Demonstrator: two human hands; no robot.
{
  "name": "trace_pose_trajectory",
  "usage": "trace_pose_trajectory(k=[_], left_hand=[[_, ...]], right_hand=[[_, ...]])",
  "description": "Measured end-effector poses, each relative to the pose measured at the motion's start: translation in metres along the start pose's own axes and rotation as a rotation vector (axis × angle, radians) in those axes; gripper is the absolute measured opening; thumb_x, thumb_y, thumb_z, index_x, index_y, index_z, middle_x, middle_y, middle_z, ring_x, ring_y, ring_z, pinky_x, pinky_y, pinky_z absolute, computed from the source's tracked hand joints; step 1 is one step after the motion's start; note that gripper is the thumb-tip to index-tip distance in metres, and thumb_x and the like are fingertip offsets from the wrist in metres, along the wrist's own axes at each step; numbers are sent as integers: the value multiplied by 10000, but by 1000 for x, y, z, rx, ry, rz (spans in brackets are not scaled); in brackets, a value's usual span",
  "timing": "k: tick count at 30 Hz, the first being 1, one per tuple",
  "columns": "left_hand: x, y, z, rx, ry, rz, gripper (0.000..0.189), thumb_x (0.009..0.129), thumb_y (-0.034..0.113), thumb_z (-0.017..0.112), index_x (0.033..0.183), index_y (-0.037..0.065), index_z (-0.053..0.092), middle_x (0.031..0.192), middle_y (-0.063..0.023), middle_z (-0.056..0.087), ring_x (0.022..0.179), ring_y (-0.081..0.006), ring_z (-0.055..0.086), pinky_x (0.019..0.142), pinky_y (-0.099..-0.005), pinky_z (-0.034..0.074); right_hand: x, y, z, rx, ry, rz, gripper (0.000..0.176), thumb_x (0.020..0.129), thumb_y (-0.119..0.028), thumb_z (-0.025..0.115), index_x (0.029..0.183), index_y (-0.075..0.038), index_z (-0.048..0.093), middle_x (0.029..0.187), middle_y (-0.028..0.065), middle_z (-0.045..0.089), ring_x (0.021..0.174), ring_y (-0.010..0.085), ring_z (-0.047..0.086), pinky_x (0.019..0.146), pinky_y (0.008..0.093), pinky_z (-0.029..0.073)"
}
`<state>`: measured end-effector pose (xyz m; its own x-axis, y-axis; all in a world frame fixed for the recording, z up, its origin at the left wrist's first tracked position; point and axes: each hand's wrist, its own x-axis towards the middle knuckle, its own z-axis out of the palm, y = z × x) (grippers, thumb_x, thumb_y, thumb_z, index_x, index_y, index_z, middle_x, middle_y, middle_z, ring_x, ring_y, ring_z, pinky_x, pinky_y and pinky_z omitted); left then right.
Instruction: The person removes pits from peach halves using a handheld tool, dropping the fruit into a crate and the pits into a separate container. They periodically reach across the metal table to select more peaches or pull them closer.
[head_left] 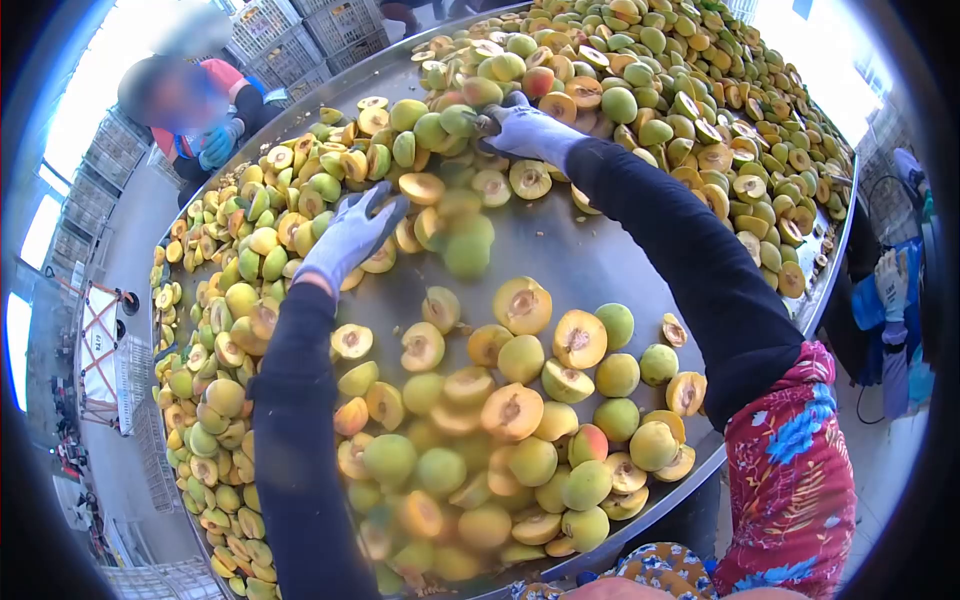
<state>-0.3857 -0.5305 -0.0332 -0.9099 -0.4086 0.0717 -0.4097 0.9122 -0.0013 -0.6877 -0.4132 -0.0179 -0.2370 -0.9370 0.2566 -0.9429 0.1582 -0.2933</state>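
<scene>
Many yellow-green fruits, a lot of them cut in halves, lie on a metal table [610,270]. My left hand [355,235], in a pale glove with grey fingertips, is spread at the inner edge of the left heap, beside a halved fruit [421,188]; nothing is held in it. Farther up, my right hand [525,132], gloved the same way, reaches into the back heap with its fingers apart, touching a green fruit [459,121]. Blurred fruits [466,240] show between the hands. Nearer me lies a group of fruits [512,412], whole and halved.
A large heap of fruits [700,100] covers the table's back right, another heap [225,400] its left side. A co-worker [200,110] in gloves is at the far left edge. Stacked crates [270,45] stand behind. Another gloved person's arm [893,300] shows at the right.
</scene>
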Motion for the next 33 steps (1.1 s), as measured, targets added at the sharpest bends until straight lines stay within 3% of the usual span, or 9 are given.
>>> trace_pose_trajectory(k=[2, 3, 7, 8, 13, 17, 22, 29, 33], left_hand=[[23, 32, 13, -61, -15, -229, 735, 877, 635, 504, 1460, 204, 387, 1428, -200, 449, 1338, -415, 390, 1098, -503, 318], [31, 74, -5, -276, -31, -573, 815, 845, 693, 501, 1479, 201, 359, 1441, -220, 429, 1350, -432, 372, 1106, -523, 300], [26, 75, 9, -598, -220, -272, 960, 780, 737, 545, 1497, 138, 325, 1504, -261, 321, 1389, -444, 313, 1134, -487, 282], [14, 88, 10, -517, -198, -295, 964, 781, 682, 625, 1444, 23, 386, 1469, -267, 380, 1361, -384, 387, 1114, -416, 333], [-28, 135, -25, -562, -258, -142, 840, 787, 637, 640, 1391, 78, 470, 1394, -223, 482, 1305, -361, 458, 1080, -406, 380], [-40, 162, -52, -459, -451, -215, 834, 761, 646, 637, 1403, 140, 476, 1382, -199, 516, 1282, -340, 493, 1088, -405, 377], [-88, 199, -57, -334, -312, -82, 812, 746, 636, 669, 1337, 93, 539, 1343, -198, 482, 1227, -390, 486, 1058, -448, 382], [-161, 234, -109, -328, -328, 21, 706, 768, 549, 694, 1277, 73, 577, 1231, -177, 539, 1172, -367, 515, 1017, -441, 399], [-233, 239, -97, -248, 55, 13, 505, 811, 392, 722, 1194, 78, 625, 1355, -154, 495, 1260, -379, 441, 1068, -488, 334]], right_hand=[[8, 0, 19, -18, 34, -21, 566, 837, -452, 628, 1271, -96, 552, 1209, 269, 565, 1132, 439, 523, 981, 472, 439], [11, -2, 21, -20, 3, -37, 559, 841, -451, 623, 1272, -102, 552, 1188, 273, 574, 1130, 437, 520, 980, 474, 439], [-17, -15, 7, -13, -179, -50, 524, 815, -427, 599, 1240, -120, 596, 1155, 255, 610, 1152, 408, 518, 993, 455, 440], [-24, -19, 4, 12, -228, -43, 499, 813, -414, 596, 1223, -129, 610, 1137, 247, 621, 1148, 402, 526, 971, 461, 449], [-93, -62, -10, -31, -446, -175, 359, 827, -355, 568, 1070, -119, 690, 1028, 192, 677, 966, 375, 644, 875, 421, 504], [-134, -69, -31, 160, -628, -48, 409, 818, -403, 578, 1031, -79, 705, 998, 173, 702, 923, 329, 665, 822, 396, 508], [-186, -81, -57, 350, -810, 225, 431, 743, -399, 652, 1011, -68, 719, 907, 126, 715, 779, 268, 672, 697, 363, 522], [-247, -128, -69, 487, -760, -58, 447, 808, -409, 626, 1155, -130, 668, 1033, 144, 702, 921, 310, 664, 817, 407, 504], [-282, -172, -80, 488, -394, -350, 358, 896, -402, 552, 1033, -88, 657, 966, 200, 672, 927, 379, 639, 833, 452, 497]])
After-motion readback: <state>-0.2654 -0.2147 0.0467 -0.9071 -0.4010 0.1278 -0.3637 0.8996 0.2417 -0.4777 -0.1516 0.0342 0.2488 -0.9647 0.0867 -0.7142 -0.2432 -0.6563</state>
